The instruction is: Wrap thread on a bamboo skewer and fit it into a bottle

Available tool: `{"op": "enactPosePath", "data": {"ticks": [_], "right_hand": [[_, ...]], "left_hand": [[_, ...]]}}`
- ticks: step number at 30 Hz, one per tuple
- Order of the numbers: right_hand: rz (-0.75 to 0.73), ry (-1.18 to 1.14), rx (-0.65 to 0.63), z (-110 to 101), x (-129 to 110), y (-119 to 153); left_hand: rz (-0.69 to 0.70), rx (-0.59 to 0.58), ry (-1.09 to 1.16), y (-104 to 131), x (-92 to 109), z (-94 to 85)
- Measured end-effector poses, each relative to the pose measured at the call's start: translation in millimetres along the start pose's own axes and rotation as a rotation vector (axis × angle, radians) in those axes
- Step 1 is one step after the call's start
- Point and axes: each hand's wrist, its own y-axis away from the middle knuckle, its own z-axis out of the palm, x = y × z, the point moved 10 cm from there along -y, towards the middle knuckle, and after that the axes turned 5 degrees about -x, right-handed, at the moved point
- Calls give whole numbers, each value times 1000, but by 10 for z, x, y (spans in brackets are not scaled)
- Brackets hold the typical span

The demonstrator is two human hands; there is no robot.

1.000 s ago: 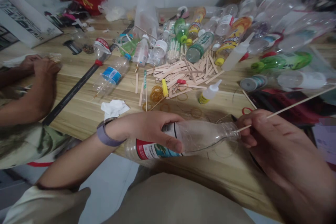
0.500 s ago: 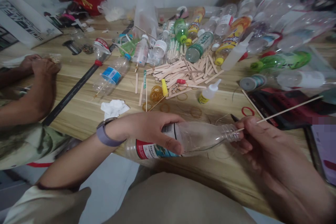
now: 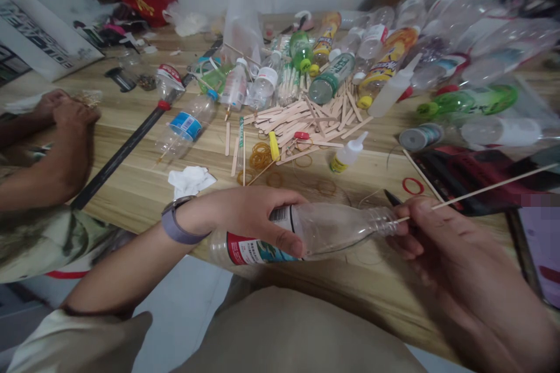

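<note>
Clear plastic makes up the empty bottle with a red, white and blue label (image 3: pixel 301 232), which lies on its side above the near edge of the light wooden table (image 3: pixel 131 186), neck pointing right. The left hand (image 3: pixel 245 213), with a grey-purple band on its wrist, is wrapped around the bottle's labelled middle, thumb underneath. The right hand (image 3: pixel 441 239) has its fingers pinched together on a thin wooden skewer (image 3: pixel 476 191), whose near tip sits at the bottle's open mouth while the rest slants up toward the right edge. Just behind the bottle lie loose tan rubber bands (image 3: pixel 261 156), a small white glue bottle with a yellow label (image 3: pixel 347 154) and a crumpled white tissue (image 3: pixel 190 179). Farther back, near the middle of the table, is a heap of flat wooden craft sticks (image 3: pixel 306 119), and behind it many plastic bottles lie jumbled toward the far right corner. At the left edge another person's hands (image 3: pixel 65 122) rest together beside a long black rod (image 3: pixel 126 148).
</note>
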Motion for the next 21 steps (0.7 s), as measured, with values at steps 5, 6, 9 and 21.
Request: {"op": "enactPosePath", "data": {"ticks": [5, 6, 9, 21], "right_hand": [[-18, 23, 7, -46, 4, -2], [-23, 29, 9, -57, 1, 2], [-46, 51, 5, -71, -29, 11], [-154, 114, -19, -95, -142, 25]], "left_hand": [[-12, 5, -5, 2, -17, -6], [-14, 1, -5, 2, -19, -1], [-8, -7, -8, 1, -9, 7], [-5, -3, -16, 0, -4, 0]]}}
